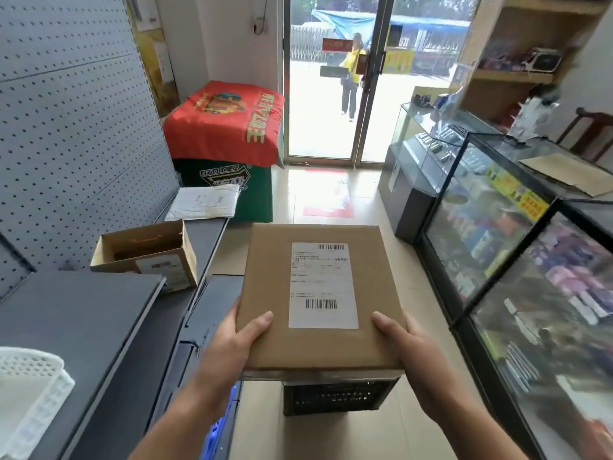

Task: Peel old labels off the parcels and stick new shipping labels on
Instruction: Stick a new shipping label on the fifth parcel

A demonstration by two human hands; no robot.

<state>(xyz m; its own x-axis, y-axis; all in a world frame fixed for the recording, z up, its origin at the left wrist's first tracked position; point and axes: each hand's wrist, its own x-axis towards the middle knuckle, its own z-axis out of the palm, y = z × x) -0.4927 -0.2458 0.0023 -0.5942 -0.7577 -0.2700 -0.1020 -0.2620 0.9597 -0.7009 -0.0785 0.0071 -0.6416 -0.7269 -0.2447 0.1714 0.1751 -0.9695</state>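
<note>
Pale floor tiles (pixel 318 194) and a glass door (pixel 321 94) lie ahead of you. You hold the flat, matte cardboard parcel (pixel 268 260) over the aisle, beside the dark tabletop (pixel 83 327). Your left hand (pixel 232 340) and right hand (pixel 408 346) clamp its near corners, thumbs on top. Its smooth white label (pixel 321 283) sits whole and flat, so peeling and relabelling both seem left to do.

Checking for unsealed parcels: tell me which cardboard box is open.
The small box on the shelf at left; its flap stands up. The held box, between left hand and right hand, is closed, white label on top.
</note>
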